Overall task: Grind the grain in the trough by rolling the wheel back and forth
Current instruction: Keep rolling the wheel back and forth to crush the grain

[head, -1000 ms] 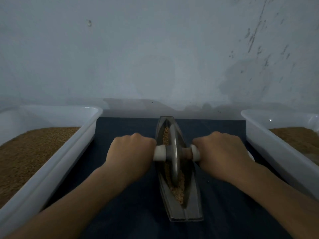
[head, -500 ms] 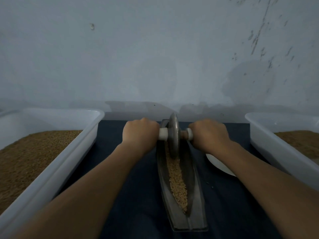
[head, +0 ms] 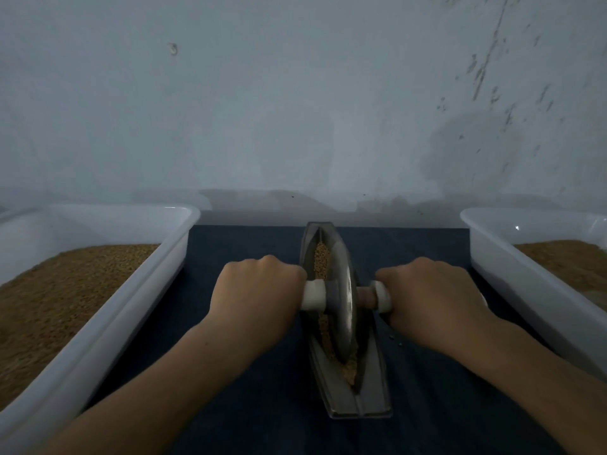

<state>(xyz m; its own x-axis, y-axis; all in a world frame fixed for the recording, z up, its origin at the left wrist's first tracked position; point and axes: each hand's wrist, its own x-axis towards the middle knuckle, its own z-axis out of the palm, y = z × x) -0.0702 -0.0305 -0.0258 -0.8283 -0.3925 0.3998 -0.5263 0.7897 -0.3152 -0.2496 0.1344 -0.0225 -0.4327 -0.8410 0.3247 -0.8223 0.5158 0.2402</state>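
Observation:
A narrow grey metal trough lies lengthwise on a dark blue cloth, running away from me. Tan grain fills its groove beyond and in front of the wheel. A thin metal wheel stands upright in the groove around the trough's middle, on an axle with white handle ends. My left hand grips the left handle. On the other side, my right hand grips the right handle. Both fists hide most of the handles.
A white plastic tub holding brown grain stands to the left. A second white tub with grain stands to the right. A pale wall rises just behind the dark blue cloth. A few loose grains lie on the cloth beside the trough.
The wheel and both hands were at the trough's far end half a second ago; they have rolled back toward me to about its middle.

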